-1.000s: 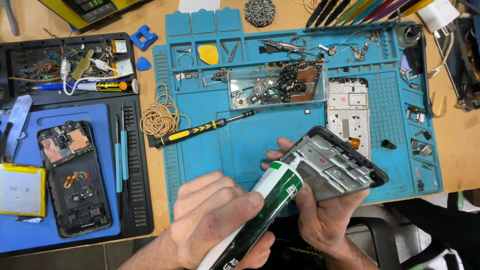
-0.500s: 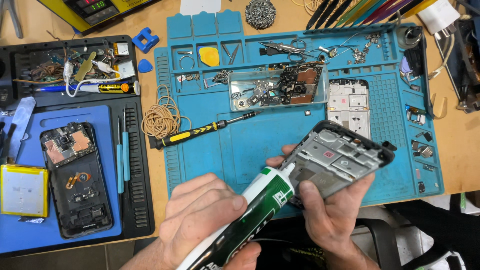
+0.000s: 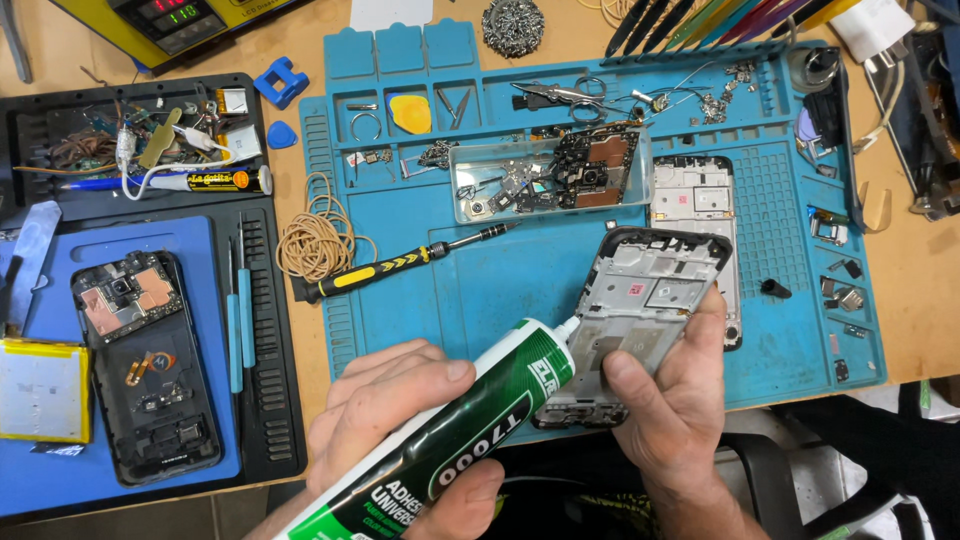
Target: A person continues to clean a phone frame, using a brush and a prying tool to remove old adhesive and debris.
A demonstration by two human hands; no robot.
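Observation:
My left hand grips a green and white adhesive tube, nozzle pointing up and to the right. The white nozzle tip touches the left edge of a grey phone frame. My right hand holds that frame from below, tilted above the blue work mat, with the thumb on its lower part and fingers along its right side. The frame's inner side faces me.
A yellow and black screwdriver and a coil of rubber bands lie on the mat's left. A clear tray of phone parts and a second frame lie behind. An opened phone and yellow battery rest at left.
My right hand has turned the phone frame from lying across to pointing more upright. The tube's nozzle has stayed against the frame, now at its left edge.

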